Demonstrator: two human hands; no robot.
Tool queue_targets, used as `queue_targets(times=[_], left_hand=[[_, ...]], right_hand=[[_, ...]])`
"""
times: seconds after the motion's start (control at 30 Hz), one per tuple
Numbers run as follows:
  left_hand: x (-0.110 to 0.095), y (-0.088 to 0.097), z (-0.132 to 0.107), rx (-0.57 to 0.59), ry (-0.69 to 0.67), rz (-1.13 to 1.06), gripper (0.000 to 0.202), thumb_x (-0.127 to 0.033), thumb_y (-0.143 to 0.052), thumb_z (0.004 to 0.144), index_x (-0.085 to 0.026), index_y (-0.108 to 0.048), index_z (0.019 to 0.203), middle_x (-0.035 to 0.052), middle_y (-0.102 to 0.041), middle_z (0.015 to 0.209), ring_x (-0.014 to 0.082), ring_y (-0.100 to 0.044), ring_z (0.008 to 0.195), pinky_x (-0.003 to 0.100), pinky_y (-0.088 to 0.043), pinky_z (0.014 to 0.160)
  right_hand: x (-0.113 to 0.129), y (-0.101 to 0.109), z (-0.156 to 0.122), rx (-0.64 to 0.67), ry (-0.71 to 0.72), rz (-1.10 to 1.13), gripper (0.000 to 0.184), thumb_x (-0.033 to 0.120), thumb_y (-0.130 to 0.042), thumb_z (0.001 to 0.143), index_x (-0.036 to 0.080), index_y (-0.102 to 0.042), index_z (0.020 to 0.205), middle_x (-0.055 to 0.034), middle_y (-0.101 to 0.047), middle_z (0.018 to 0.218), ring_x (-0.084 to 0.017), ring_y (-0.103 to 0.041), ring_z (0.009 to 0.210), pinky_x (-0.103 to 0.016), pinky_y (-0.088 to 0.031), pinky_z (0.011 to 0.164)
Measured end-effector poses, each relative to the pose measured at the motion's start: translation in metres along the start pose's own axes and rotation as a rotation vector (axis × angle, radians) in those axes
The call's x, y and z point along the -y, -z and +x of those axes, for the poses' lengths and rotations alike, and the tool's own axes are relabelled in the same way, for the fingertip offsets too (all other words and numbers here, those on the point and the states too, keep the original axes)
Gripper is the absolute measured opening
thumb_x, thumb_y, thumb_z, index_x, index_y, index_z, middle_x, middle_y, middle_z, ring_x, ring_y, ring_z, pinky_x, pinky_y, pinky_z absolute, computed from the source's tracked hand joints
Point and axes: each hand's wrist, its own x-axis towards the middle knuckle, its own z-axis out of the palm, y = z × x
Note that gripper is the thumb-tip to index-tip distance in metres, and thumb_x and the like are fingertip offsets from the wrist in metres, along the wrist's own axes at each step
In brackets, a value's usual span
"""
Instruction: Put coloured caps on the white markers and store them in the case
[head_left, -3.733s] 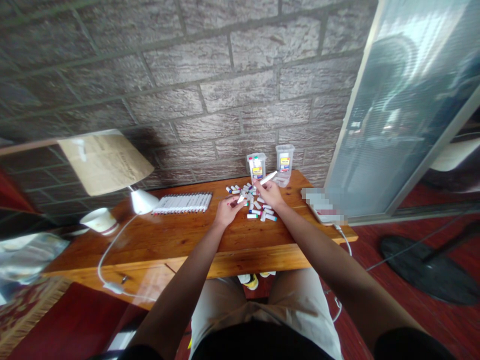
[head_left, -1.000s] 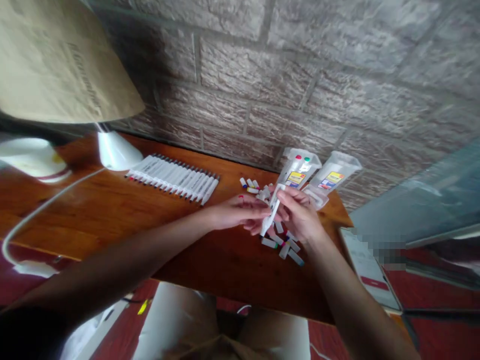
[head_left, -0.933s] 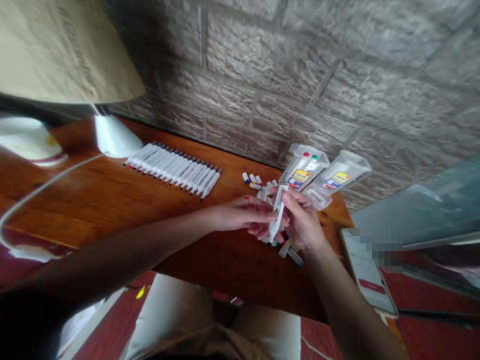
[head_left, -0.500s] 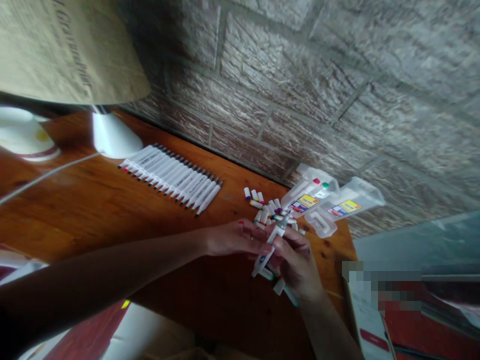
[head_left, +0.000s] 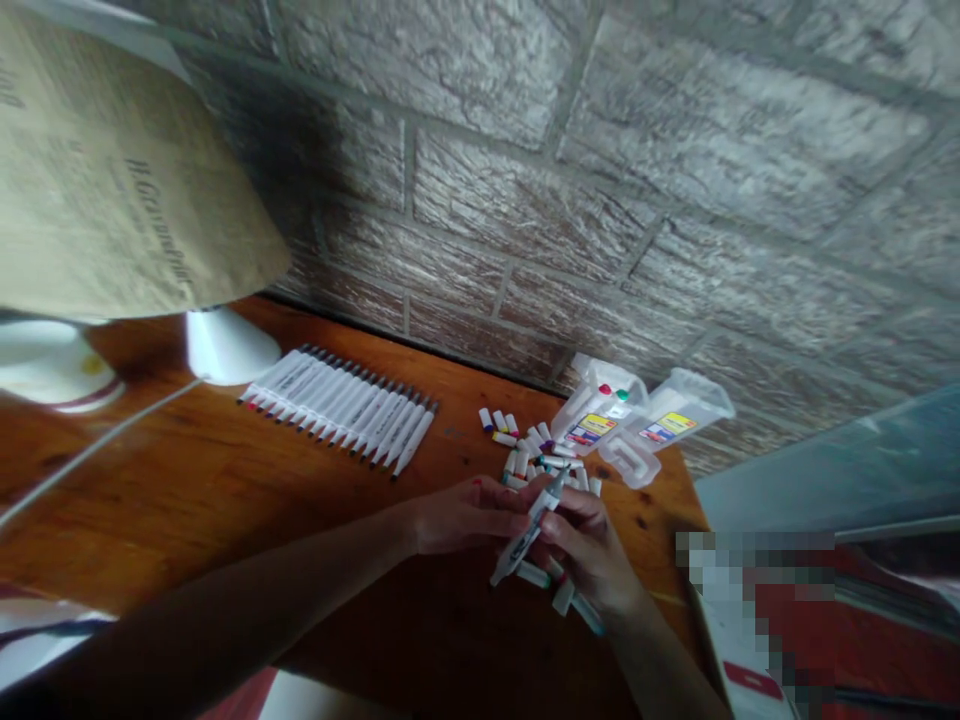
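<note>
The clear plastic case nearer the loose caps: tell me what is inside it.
Inside the clear case, lying tilted against the brick wall, two marker ends show, one red, one green. A yellow label covers the lower part, so anything behind it cannot be seen.

The counter (head_left: 225,500) is reddish-brown wood with a smooth, glossy varnish. The wall (head_left: 600,180) behind it is rough, matt grey brick. The markers (head_left: 341,408) in the row have smooth white plastic barrels; the two boxes (head_left: 637,420) are clear, shiny plastic. The lamp shade (head_left: 112,200) looks like matt brown paper, its base (head_left: 225,345) smooth white plastic.
</note>
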Motion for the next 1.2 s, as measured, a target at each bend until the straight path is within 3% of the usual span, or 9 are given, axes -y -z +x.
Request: queue_targets(times=[0.2,0.57,0.87,0.97,1.1,1.2], left_hand=[[0.004,0.000,-0.001,-0.026,0.022,-0.036,0.042,-0.051,-0.084,0.066,-0.012,-0.077,0.081,0.0079,-0.072,0.074,0.0141,-0.065,0.068,0.022,-0.047,0.066],[0.014,0.012,-0.004,-0.104,0.094,-0.019,0.047,-0.053,-0.084,0.065,-0.012,-0.071,0.082,0.0046,-0.065,0.065,0.0084,-0.054,0.053,0.018,-0.038,0.051],[-0.003,0.011,0.000,-0.167,-0.014,0.236,0.043,-0.053,-0.082,0.068,-0.013,-0.075,0.080,0.0048,-0.067,0.064,0.0112,-0.059,0.056,0.019,-0.041,0.052],[-0.009,0.001,0.008,-0.266,-0.122,0.368,0.041,-0.053,-0.079,0.072,-0.012,-0.076,0.076,0.0058,-0.069,0.065,0.0133,-0.063,0.060,0.021,-0.047,0.059],[-0.015,-0.013,0.025,-0.238,-0.173,0.377,0.042,-0.053,-0.080,0.071,-0.011,-0.075,0.075,0.0063,-0.069,0.064,0.0141,-0.064,0.060,0.022,-0.049,0.059],[-0.012,-0.012,0.037,-0.200,-0.153,0.307,0.043,-0.051,-0.084,0.066,-0.010,-0.074,0.074,0.0054,-0.068,0.063,0.0129,-0.062,0.056,0.022,-0.049,0.057]], right_hand=[[0.002,0.000,0.002,0.076,-0.045,0.058,0.022,0.034,-0.078,0.079,0.019,-0.078,0.095,-0.0014,-0.066,0.068,-0.008,-0.057,0.047,-0.018,-0.048,0.043],[0.005,0.003,0.007,0.177,-0.018,0.075,0.026,0.034,-0.076,0.081,0.015,-0.074,0.099,-0.0017,-0.071,0.075,-0.013,-0.069,0.059,-0.023,-0.057,0.056],[-0.007,0.001,0.012,0.079,0.153,-0.039,0.032,0.044,-0.077,0.078,0.021,-0.075,0.099,-0.0017,-0.070,0.078,-0.013,-0.063,0.056,-0.027,-0.055,0.055],[-0.005,0.004,0.014,-0.013,0.149,-0.036,0.034,0.048,-0.078,0.075,0.022,-0.076,0.096,0.0007,-0.066,0.066,-0.011,-0.056,0.051,-0.025,-0.052,0.050],[0.000,0.009,0.015,-0.086,0.127,0.039,0.036,0.049,-0.079,0.073,0.020,-0.077,0.094,0.0030,-0.060,0.058,-0.009,-0.051,0.047,-0.023,-0.050,0.046],[0.001,0.014,0.016,-0.133,0.160,0.073,0.036,0.046,-0.080,0.072,0.020,-0.077,0.095,0.0030,-0.060,0.059,-0.009,-0.051,0.048,-0.022,-0.050,0.045]])
